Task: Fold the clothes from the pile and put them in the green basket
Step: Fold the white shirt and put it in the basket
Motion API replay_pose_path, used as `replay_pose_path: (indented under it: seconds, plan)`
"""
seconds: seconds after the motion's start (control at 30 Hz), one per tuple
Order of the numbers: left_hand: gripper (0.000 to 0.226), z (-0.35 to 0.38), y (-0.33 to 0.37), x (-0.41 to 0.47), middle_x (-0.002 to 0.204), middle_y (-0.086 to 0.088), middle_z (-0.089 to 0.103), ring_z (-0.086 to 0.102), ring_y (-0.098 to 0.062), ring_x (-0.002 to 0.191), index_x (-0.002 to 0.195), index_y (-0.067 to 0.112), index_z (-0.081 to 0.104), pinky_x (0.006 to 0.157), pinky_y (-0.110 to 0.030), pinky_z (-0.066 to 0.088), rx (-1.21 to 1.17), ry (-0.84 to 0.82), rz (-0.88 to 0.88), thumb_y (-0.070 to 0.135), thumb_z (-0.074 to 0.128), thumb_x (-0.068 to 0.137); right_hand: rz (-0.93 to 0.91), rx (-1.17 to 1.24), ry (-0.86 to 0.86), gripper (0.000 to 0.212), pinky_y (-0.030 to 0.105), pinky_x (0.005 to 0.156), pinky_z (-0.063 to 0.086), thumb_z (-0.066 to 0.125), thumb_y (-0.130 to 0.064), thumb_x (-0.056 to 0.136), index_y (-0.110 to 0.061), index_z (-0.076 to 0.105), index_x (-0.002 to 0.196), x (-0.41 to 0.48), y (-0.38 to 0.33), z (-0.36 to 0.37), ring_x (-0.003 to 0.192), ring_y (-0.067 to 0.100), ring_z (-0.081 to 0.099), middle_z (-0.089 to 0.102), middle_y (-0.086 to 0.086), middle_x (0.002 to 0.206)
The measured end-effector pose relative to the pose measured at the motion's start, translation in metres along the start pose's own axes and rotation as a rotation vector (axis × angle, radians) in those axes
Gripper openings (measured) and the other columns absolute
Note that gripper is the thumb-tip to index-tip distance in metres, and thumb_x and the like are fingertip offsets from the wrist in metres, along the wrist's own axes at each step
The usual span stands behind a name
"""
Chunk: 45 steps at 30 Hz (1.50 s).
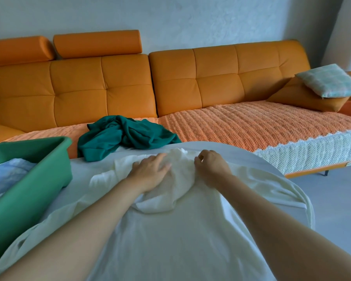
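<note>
A cream white garment point(170, 236) lies spread over the round white table point(83, 171), bunched up at its far end. My left hand point(150, 169) presses flat on the bunched cloth with fingers straight. Just to the right, my right hand point(209, 165) pinches a fold of the same garment. At the left stands the green basket point(28, 191), with a folded blue and white item point(10, 175) inside. A crumpled dark green garment point(126, 136) lies on the sofa seat behind the table.
An orange sofa point(109, 84) with a textured orange cover point(251, 124) runs across the back. An orange cushion point(308, 98) and a pale checked cushion point(330, 80) sit at its right end. Grey floor point(336, 191) shows to the right of the table.
</note>
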<state>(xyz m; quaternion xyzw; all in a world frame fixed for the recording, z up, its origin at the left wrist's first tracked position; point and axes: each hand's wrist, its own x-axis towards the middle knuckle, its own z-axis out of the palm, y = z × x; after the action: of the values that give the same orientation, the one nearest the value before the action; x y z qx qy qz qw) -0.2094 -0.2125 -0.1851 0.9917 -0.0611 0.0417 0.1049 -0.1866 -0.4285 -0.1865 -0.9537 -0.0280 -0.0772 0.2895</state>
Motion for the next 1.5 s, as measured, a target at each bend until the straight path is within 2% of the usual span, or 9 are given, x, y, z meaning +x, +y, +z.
replay_pose_path:
  seconds: [0.1, 0.2, 0.57, 0.77, 0.87, 1.1, 1.17, 1.3, 1.5]
  plan:
    - [0.040, -0.006, 0.021, 0.025, 0.137, 0.004, 0.052, 0.046, -0.021, 0.126, 0.139, 0.031, 0.053, 0.101, -0.039, 0.037, -0.030, 0.250, 0.278, 0.018, 0.041, 0.103, 0.067, -0.090, -0.066, 0.032, 0.027, 0.049, 0.033, 0.055, -0.046, 0.089, -0.017, 0.053, 0.076, -0.002, -0.009, 0.001, 0.069, 0.020, 0.053, 0.057, 0.000, 0.081]
    - [0.038, -0.002, 0.040, 0.047, 0.146, 0.001, 0.045, 0.040, -0.025, 0.131, 0.132, 0.035, 0.062, 0.106, -0.041, 0.036, 0.078, 0.152, 0.416, 0.017, 0.046, 0.103, 0.134, -0.091, -0.147, 0.021, 0.025, 0.048, 0.036, 0.057, -0.033, 0.086, -0.013, 0.062, 0.088, -0.001, -0.007, 0.003, 0.069, 0.018, 0.059, 0.062, 0.001, 0.082]
    - [0.028, -0.030, 0.030, 0.073, 0.114, 0.002, 0.057, 0.041, -0.019, 0.115, 0.100, 0.011, 0.069, 0.100, -0.030, 0.032, -0.201, 0.126, 0.197, 0.011, 0.041, 0.101, 0.508, 0.610, -0.312, 0.027, 0.029, 0.052, 0.046, 0.054, -0.022, 0.096, -0.005, 0.057, 0.076, 0.009, -0.015, -0.008, 0.060, 0.029, 0.059, 0.067, 0.010, 0.071]
    - [0.025, -0.039, 0.039, 0.070, 0.110, -0.002, 0.053, 0.036, -0.018, 0.105, 0.091, 0.018, 0.057, 0.097, -0.029, 0.030, -0.178, 0.107, 0.200, 0.012, 0.035, 0.103, 0.166, 0.406, 0.107, 0.026, 0.026, 0.049, 0.034, 0.050, -0.032, 0.093, -0.019, 0.052, 0.070, -0.003, -0.032, -0.012, 0.056, 0.016, 0.049, 0.054, -0.002, 0.068]
    - [0.025, -0.044, 0.044, 0.077, 0.116, -0.007, 0.055, 0.038, -0.021, 0.110, 0.095, 0.016, 0.060, 0.102, -0.033, 0.031, -0.155, 0.109, 0.220, 0.013, 0.036, 0.103, 0.182, 0.499, -0.046, 0.055, 0.032, 0.059, 0.056, 0.054, -0.054, 0.083, -0.003, 0.063, 0.065, -0.011, -0.052, -0.013, 0.054, 0.023, 0.064, 0.062, 0.008, 0.057]
    - [0.025, -0.049, 0.045, 0.056, 0.124, 0.003, 0.055, 0.051, -0.013, 0.116, 0.123, 0.017, 0.061, 0.095, -0.021, 0.034, -0.372, 0.113, 0.201, 0.015, 0.047, 0.102, 0.506, 1.172, -0.466, 0.017, 0.044, 0.071, 0.060, 0.048, -0.006, 0.100, -0.002, 0.060, 0.112, -0.015, -0.052, -0.011, 0.088, 0.031, 0.071, 0.072, 0.018, 0.101]
    - [0.030, -0.038, 0.037, 0.041, 0.130, 0.000, 0.053, 0.050, -0.015, 0.122, 0.130, 0.017, 0.057, 0.101, -0.024, 0.034, -0.357, 0.147, 0.154, 0.016, 0.044, 0.103, 0.569, 1.008, -0.435, 0.017, 0.045, 0.074, 0.060, 0.043, -0.003, 0.098, -0.002, 0.060, 0.102, -0.016, -0.047, -0.011, 0.080, 0.031, 0.070, 0.071, 0.016, 0.092]
    - [0.039, -0.010, 0.022, 0.000, 0.146, 0.004, 0.044, 0.037, -0.017, 0.137, 0.137, 0.029, 0.051, 0.113, -0.037, 0.031, -0.218, -0.054, 0.010, 0.044, 0.040, 0.103, 0.210, -0.087, -0.136, 0.012, 0.031, 0.070, 0.048, 0.051, -0.007, 0.089, -0.010, 0.052, 0.100, -0.026, -0.036, -0.011, 0.090, 0.024, 0.061, 0.056, 0.006, 0.098]
    - [0.090, 0.008, 0.021, -0.046, 0.167, 0.007, 0.000, -0.003, -0.017, 0.153, 0.158, 0.033, 0.008, 0.122, -0.054, 0.001, 0.139, -0.201, 0.044, 0.082, 0.029, 0.086, -0.366, -0.268, -0.022, 0.053, 0.040, 0.113, 0.028, 0.042, -0.025, 0.097, -0.019, 0.035, 0.150, -0.030, -0.038, 0.008, 0.141, 0.030, 0.030, 0.031, 0.011, 0.155]
